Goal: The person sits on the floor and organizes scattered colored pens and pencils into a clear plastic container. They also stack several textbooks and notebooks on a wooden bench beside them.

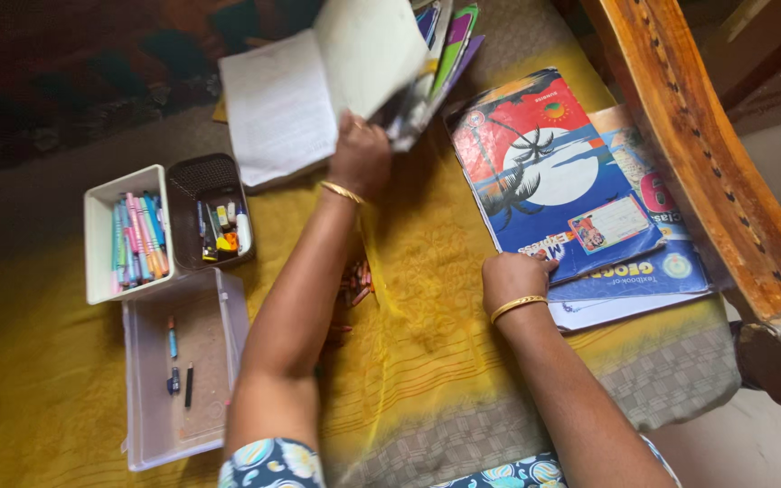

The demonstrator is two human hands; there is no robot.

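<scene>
L hand on books, white tray w/ pens

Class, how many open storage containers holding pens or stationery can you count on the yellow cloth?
3. A white tray of pens at far left, a dark tray of small items beside it, and a clear flat box in front of them. Others may lie outside the view.

A small rectangular label, pale with a red-and-blue picture, is sitting on the right book's cover, toward its near right corner.
</scene>
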